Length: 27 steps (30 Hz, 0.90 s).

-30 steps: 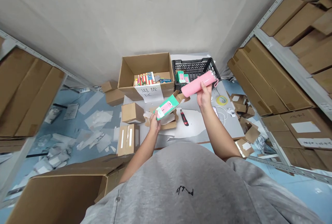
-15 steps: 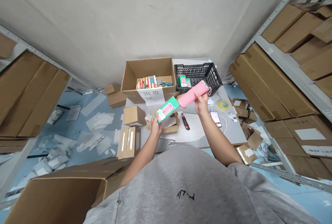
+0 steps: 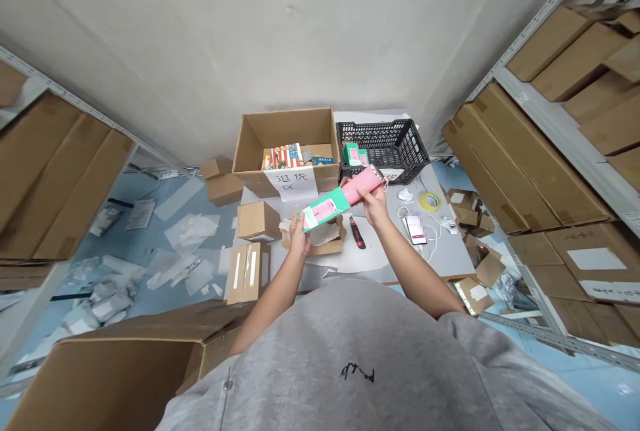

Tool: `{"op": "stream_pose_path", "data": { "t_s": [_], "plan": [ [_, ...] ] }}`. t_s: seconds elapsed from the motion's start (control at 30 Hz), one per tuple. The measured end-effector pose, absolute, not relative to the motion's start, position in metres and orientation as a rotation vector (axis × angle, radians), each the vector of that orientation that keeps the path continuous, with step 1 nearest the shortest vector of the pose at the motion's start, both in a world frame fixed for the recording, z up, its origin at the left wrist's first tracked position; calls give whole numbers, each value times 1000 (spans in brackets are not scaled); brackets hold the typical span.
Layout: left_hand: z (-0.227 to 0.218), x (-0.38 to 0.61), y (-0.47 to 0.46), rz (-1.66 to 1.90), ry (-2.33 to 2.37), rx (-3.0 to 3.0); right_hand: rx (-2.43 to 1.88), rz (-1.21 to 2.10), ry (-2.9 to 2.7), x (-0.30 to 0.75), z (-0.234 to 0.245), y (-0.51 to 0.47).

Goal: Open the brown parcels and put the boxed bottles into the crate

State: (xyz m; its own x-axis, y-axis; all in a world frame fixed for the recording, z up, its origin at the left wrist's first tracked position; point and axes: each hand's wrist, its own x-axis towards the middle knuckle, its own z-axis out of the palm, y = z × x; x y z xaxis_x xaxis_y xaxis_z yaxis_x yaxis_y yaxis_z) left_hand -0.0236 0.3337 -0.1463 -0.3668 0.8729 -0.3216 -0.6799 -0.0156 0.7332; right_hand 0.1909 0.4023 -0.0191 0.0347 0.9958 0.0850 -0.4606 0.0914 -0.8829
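My left hand [image 3: 299,239] is closed around the near end of a long green product box [image 3: 325,210] with a pink picture on its face, held above the table [image 3: 440,251]. My right hand [image 3: 374,204] grips a pink tube-shaped item [image 3: 365,184] with a small loop at its far end. The item's near end sits partly inside the open far end of the green box. Both are held over a torn brown carton [image 3: 325,239].
A red utility knife [image 3: 357,232] lies on the table by my right wrist, a phone [image 3: 415,228] and tape roll [image 3: 430,200] further right. Behind stand an open cardboard box [image 3: 287,128] with books and a black crate [image 3: 395,144]. Shelves of cartons flank both sides.
My right hand has brought the pink item down and left, and its end has gone into the green box's open mouth. My left hand has held the box nearly still.
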Motion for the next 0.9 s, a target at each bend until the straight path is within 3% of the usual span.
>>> {"op": "stream_pose_path", "data": {
  "t_s": [0.4,0.9],
  "plan": [
    [-137,-7,339,1540,916,40,-975,1300,-1116,182,-39,398],
    [-147,-8,341,1606,860,21,-935,1228,-1455,197,-25,403]
  ]
}}
